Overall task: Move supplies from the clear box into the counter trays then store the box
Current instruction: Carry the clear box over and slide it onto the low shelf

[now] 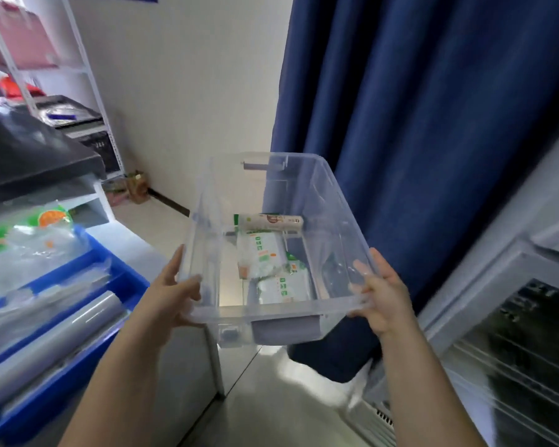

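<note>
I hold the clear box in the air in front of me, above the floor. My left hand grips its near left corner and my right hand grips its near right corner. Inside lie a white and green roll at the far end and two white and green packets on the bottom. A blue tray stands on the counter at my left, filled with plastic rolls and clear bags.
A dark blue curtain hangs straight ahead and to the right. A glass-fronted fridge stands at the right. At the back left are white shelves with boxes, and a dark machine sits on the counter.
</note>
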### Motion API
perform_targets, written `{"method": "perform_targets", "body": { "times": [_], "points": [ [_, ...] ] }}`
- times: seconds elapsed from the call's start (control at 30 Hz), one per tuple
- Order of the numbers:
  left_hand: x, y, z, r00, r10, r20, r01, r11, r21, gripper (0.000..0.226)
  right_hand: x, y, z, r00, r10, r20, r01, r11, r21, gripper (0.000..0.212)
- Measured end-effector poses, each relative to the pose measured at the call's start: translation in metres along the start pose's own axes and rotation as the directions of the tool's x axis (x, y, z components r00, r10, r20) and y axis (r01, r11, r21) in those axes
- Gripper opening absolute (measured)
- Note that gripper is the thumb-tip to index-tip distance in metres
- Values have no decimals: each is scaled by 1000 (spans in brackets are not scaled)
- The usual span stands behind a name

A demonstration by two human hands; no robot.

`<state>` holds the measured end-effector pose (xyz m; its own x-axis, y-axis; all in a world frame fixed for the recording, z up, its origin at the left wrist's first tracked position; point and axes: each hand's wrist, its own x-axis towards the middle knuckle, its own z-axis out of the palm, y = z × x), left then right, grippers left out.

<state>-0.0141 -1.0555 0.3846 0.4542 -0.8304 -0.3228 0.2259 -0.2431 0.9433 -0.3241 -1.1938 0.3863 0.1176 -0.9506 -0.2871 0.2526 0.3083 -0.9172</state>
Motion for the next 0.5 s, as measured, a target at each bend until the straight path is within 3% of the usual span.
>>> {"method": "perform_targets", "body": {
  "times": [0.13, 0.27, 0.5],
  "points": [
    [84, 10, 11, 993, 32, -116, -36, 999, -28, 68, 103, -17, 40, 999, 1, 52, -1, 1000, -3, 39],
    [164, 18, 16, 977, 38, -211, -54, 996, -66, 76, 218, -26, 87, 984, 9, 177, 3, 998, -69, 67],
    [280, 45, 4, 859, 39, -511, -91, 993, -76, 75, 385, -39, 207, 904, 116, 411, -73, 990, -120, 68]
  ]
}}
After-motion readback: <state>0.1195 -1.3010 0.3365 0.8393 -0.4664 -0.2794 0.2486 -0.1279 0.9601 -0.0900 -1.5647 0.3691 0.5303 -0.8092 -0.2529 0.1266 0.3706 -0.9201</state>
